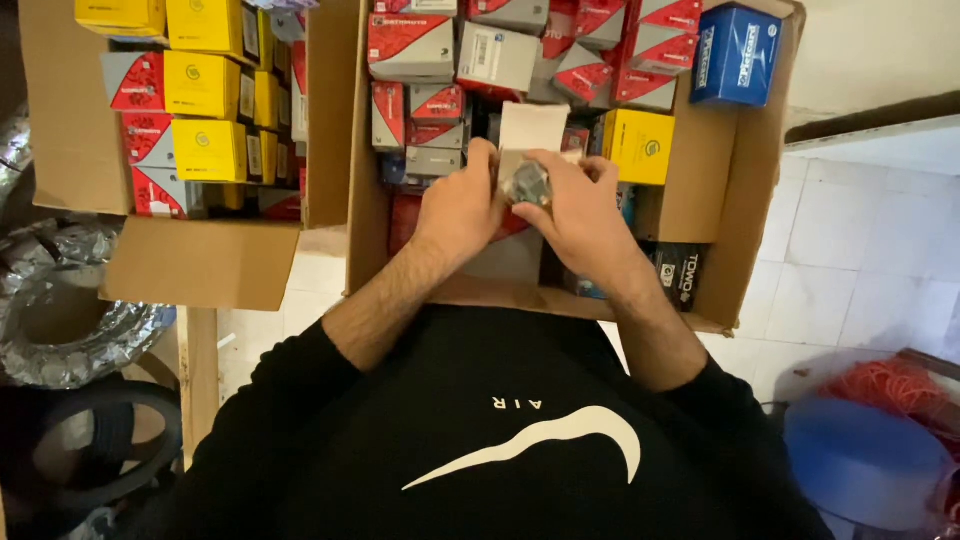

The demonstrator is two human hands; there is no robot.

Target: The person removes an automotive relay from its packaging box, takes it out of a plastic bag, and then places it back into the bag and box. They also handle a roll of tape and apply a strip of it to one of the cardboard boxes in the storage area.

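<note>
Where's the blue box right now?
In the head view, the blue box sits at the top right corner of the right-hand cardboard carton, beside red-and-grey boxes and above the yellow box.

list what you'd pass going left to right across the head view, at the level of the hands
silver foil duct → left carton of yellow boxes → left hand → small shiny part → right hand → white tiled floor

Both hands over big carton (745, 200): left hand (458, 210) and right hand (580, 215) grip small open box (530, 135), wrapped metal part (527, 183) between fingers. Yellow boxes (205, 85) at 10 o'clock.
</note>
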